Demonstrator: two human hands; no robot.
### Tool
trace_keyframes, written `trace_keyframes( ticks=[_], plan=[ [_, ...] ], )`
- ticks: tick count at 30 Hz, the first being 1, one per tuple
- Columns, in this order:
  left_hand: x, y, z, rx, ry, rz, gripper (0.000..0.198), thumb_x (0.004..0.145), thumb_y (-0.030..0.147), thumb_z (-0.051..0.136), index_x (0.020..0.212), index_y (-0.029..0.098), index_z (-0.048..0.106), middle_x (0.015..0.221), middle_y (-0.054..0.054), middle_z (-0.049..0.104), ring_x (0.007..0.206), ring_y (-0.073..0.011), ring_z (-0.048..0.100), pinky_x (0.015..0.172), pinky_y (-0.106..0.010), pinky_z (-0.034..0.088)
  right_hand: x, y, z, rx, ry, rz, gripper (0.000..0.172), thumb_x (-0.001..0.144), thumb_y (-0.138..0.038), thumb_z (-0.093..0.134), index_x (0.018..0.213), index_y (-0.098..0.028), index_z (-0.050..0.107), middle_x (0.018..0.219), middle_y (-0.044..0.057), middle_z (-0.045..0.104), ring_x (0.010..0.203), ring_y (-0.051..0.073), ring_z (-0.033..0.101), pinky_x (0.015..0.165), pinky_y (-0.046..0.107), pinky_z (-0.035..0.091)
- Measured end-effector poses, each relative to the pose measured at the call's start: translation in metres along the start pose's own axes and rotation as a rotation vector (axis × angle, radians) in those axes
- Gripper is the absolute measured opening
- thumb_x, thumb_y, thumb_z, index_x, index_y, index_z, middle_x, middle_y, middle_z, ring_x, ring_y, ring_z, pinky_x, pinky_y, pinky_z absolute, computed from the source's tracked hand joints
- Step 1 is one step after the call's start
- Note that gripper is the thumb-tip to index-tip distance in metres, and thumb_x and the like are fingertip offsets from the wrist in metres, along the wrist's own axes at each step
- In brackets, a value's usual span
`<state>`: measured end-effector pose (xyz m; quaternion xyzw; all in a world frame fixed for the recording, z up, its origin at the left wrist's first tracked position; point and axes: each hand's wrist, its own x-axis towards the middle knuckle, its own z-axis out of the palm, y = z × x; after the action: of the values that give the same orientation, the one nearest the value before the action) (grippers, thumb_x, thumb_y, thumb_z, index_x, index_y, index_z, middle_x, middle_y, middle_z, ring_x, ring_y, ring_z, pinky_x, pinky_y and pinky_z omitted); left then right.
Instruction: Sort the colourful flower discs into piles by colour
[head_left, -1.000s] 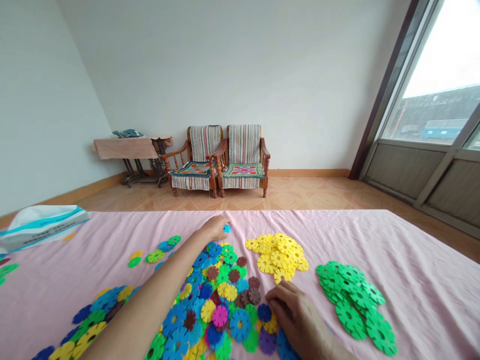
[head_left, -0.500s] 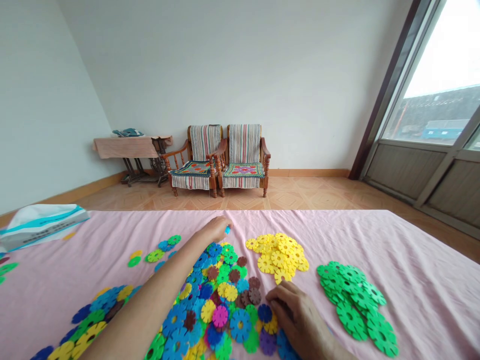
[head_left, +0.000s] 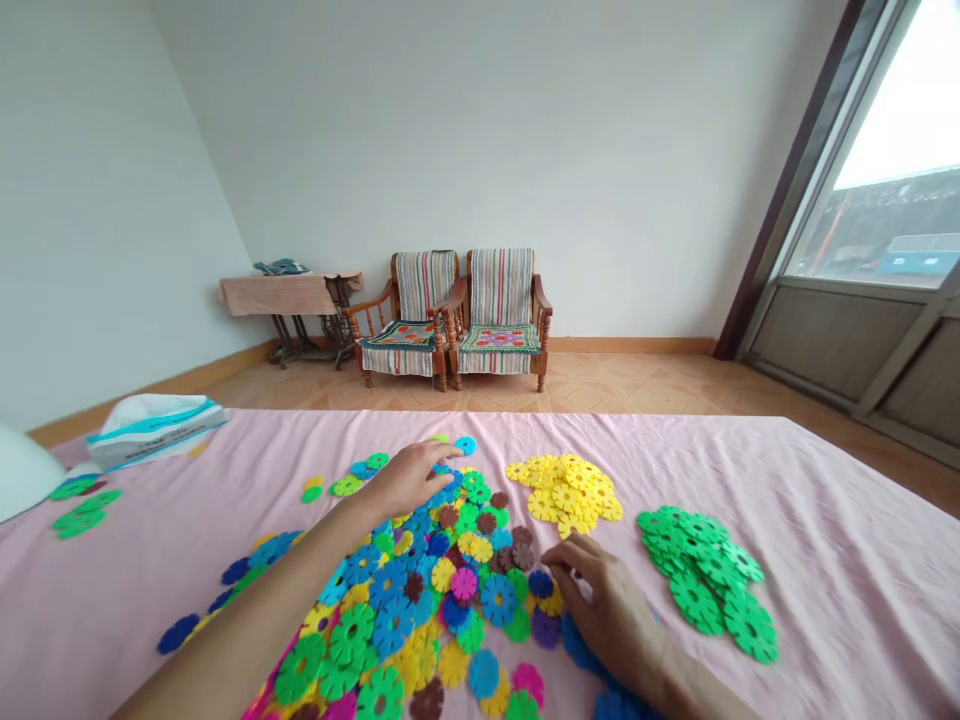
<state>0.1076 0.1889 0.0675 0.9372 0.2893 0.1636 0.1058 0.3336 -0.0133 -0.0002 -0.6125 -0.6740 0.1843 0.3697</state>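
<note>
Over the far end of a mixed heap of flower-shaped plastic discs [head_left: 390,580], my left hand [head_left: 411,478] is open, its fingers spread and thumb apart. A light blue disc [head_left: 465,446] lies flat on the cloth just beyond its fingertips, with a green disc partly hidden behind the hand. My right hand [head_left: 600,600] rests at the heap's right side, fingers loosely bent and thumb apart, with nothing visible in it. A dark blue disc [head_left: 540,584] is beside its fingertips. Larger blue discs [head_left: 581,645] lie partly under this hand.
A yellow disc pile [head_left: 566,492] and a green disc pile [head_left: 705,570] lie to the right on the pink cloth [head_left: 847,560]. At the far left are a tissue pack [head_left: 157,428] and a few green discs [head_left: 82,518]. Two wooden armchairs [head_left: 499,340] stand beyond the table.
My left hand has let go of the light blue disc, which now lies on the cloth, and has drawn back slightly with its fingers spread. My right hand stays beside the heap. The view has turned left.
</note>
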Motion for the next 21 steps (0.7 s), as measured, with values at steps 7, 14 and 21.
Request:
trace_keyframes(
  ticks=[7, 14, 21],
  plan=[
    [-0.094, -0.001, -0.027, -0.050, -0.015, -0.158, 0.023, 0.084, 0.024, 0.053, 0.102, 0.021, 0.066, 0.100, -0.004, 0.068, 0.091, -0.0177, 0.063, 0.082, -0.028, 0.047, -0.028, -0.020, 0.003, -0.064, -0.085, -0.073, 0.025, 0.096, -0.027, 0.038, 0.094, -0.022, 0.062, 0.089, 0.004, 0.062, 0.082, 0.017, 0.059, 0.075, 0.030, 0.044],
    [-0.150, 0.001, -0.033, 0.016, -0.109, -0.231, 0.028, 0.076, 0.020, 0.058, 0.102, 0.022, 0.067, 0.102, -0.004, 0.065, 0.097, -0.0206, 0.060, 0.087, -0.030, 0.045, -0.042, -0.023, 0.008, -0.137, -0.029, -0.105, 0.026, 0.096, -0.023, 0.036, 0.094, -0.022, 0.062, 0.091, 0.005, 0.063, 0.085, 0.018, 0.059, 0.078, 0.032, 0.044],
    [-0.155, -0.001, -0.020, 0.145, -0.123, -0.275, 0.046, 0.070, 0.022, 0.065, 0.115, 0.023, 0.063, 0.110, -0.008, 0.061, 0.110, -0.0261, 0.055, 0.095, -0.035, 0.041, -0.042, -0.017, 0.005, -0.161, -0.001, -0.115, 0.024, 0.094, -0.022, 0.039, 0.092, -0.021, 0.062, 0.091, 0.006, 0.064, 0.085, 0.019, 0.060, 0.078, 0.032, 0.045]
  ],
)
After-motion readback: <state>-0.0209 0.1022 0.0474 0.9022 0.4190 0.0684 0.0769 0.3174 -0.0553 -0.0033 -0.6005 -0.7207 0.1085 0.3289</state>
